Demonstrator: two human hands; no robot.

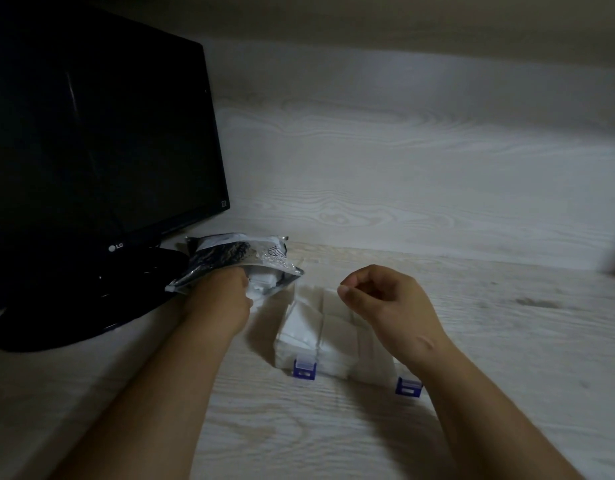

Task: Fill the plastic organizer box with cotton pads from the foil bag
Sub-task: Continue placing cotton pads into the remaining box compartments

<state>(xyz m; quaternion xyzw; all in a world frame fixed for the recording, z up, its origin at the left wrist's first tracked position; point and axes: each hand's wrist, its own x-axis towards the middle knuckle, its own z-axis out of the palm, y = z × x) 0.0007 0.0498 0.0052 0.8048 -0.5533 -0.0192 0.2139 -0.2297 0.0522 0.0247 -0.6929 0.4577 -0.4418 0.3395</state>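
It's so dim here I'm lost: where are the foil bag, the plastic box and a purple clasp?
foil bag [226, 252], head view, dark printed top side.
plastic box [337, 367], head view, front wall near its middle.
purple clasp [304, 370], head view, middle of the left one.

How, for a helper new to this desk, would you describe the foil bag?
Start at the black LG monitor on the left of the desk. The foil bag lies by its stand, just behind the clear organizer box. It alone is crinkled and silvery, its open mouth at the left hand.
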